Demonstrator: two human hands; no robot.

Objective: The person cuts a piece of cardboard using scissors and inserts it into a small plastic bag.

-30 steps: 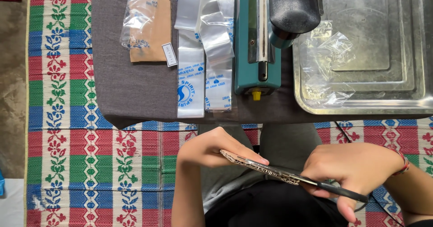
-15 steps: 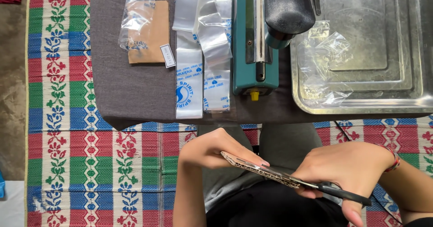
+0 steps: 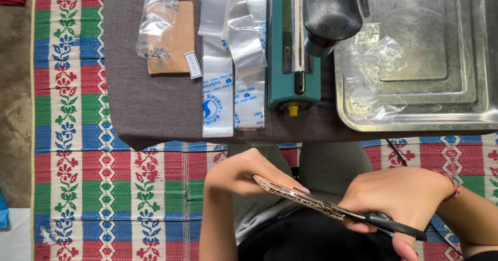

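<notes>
Lower centre of the frame: a flat piece of brown corrugated cardboard is held edge-on over the lap, slanting down toward the right. It is pinched at its left end by the left hand, fingers closed over the top edge. The black-handled scissors are gripped by the right hand, fingers wrapped through the handles; the blades are laid along the cardboard's right end, touching it. Whether the blades are parted cannot be told.

Upper half: a grey cloth is spread over a woven mat with red, green and blue floral bands. On the cloth, upper left, a brown card under a clear plastic bag is seen; just right of it, strips of clear printed plastic pouches. At top centre a teal heat sealer with a black handle is set, and at upper right a shallow steel tray holding crumpled clear plastic.
</notes>
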